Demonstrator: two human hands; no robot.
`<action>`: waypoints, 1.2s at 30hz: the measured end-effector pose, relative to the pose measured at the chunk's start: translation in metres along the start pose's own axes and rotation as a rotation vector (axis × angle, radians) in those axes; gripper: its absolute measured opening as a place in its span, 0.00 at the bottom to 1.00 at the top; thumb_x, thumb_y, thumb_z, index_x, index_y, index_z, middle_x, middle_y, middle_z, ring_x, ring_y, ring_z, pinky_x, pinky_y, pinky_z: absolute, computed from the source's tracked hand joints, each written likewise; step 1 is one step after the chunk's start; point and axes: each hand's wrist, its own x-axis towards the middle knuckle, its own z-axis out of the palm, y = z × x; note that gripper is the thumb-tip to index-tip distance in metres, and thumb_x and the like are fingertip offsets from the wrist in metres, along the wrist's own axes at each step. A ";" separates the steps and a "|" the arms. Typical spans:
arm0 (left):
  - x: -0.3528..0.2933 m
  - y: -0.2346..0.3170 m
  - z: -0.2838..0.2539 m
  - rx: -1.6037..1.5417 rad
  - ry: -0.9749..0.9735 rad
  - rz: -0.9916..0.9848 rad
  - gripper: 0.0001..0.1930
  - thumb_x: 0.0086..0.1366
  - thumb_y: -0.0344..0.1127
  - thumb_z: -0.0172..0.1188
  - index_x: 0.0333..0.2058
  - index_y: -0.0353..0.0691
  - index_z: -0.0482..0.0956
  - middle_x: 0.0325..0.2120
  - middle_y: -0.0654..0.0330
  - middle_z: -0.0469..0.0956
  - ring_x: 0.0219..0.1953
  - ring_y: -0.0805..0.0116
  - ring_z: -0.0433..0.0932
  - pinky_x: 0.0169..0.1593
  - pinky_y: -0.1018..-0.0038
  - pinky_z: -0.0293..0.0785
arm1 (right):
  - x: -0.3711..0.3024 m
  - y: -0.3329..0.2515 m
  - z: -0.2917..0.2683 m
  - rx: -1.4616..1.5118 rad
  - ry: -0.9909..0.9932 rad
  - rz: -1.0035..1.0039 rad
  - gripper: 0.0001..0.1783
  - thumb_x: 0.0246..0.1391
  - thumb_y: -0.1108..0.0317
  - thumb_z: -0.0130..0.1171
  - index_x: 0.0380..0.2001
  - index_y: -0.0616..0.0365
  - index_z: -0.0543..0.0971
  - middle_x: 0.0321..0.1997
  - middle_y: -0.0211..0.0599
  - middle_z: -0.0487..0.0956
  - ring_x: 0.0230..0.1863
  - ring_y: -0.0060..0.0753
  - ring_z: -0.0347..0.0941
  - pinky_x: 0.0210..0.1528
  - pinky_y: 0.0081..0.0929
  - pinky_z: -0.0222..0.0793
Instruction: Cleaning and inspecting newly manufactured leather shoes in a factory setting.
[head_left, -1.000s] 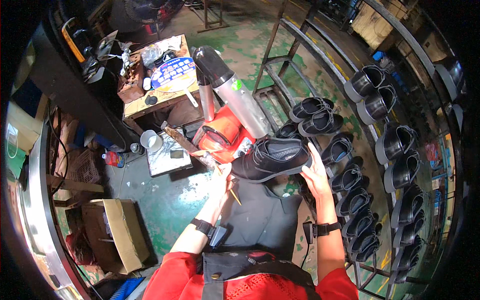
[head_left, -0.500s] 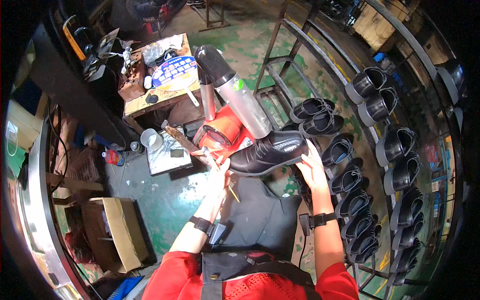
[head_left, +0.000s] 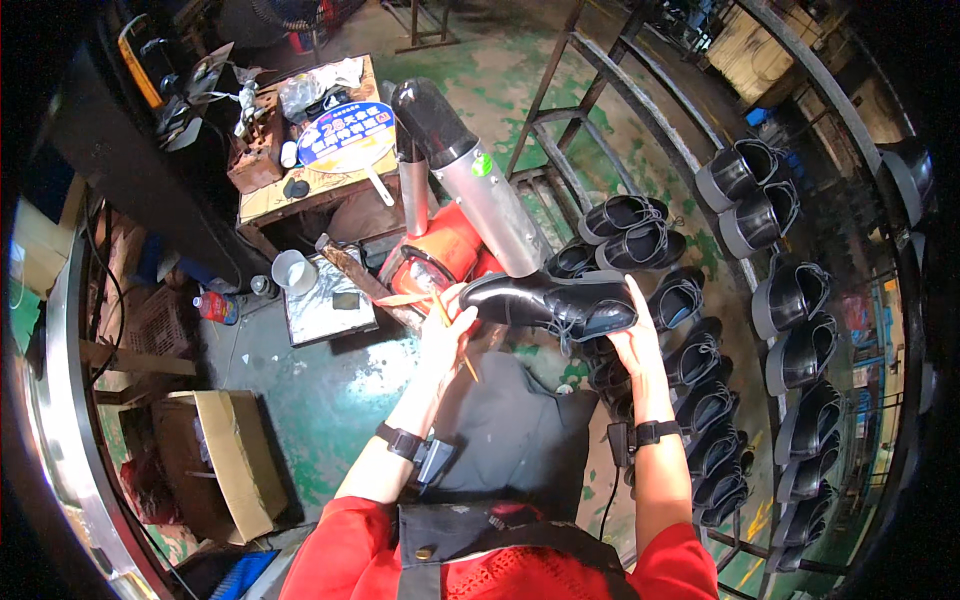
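Black shoe (head_left: 525, 298) just right of frame centre: left hand (head_left: 447, 328) grips toe end, plus thin stick (head_left: 471, 368); right hand (head_left: 638, 338) grips heel end.

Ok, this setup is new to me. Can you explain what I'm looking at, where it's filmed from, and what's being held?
There is no robot here: these are a person's bare hands. The camera sits on the person's head and looks down through a wide fisheye lens, so straight edges bend near the rim.

The left hand grips one end of a black shoe, with a thin yellow stick also in that hand. The right hand holds the shoe's other end. Its laces hang toward the person.

Just beyond is a silver tube beside a red machine. On the wooden table lies a blue-and-white hand fan. More black shoes fill the rack at right.
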 end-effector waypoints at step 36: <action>-0.122 0.035 0.005 0.200 -0.259 -0.248 0.20 0.64 0.34 0.55 0.54 0.38 0.69 0.33 0.71 0.71 0.19 0.88 0.58 0.19 0.89 0.53 | -0.208 0.003 -0.018 -0.913 0.069 -0.043 0.50 0.34 0.82 0.67 0.63 0.55 0.57 0.59 0.37 0.67 0.58 0.32 0.65 0.59 0.28 0.62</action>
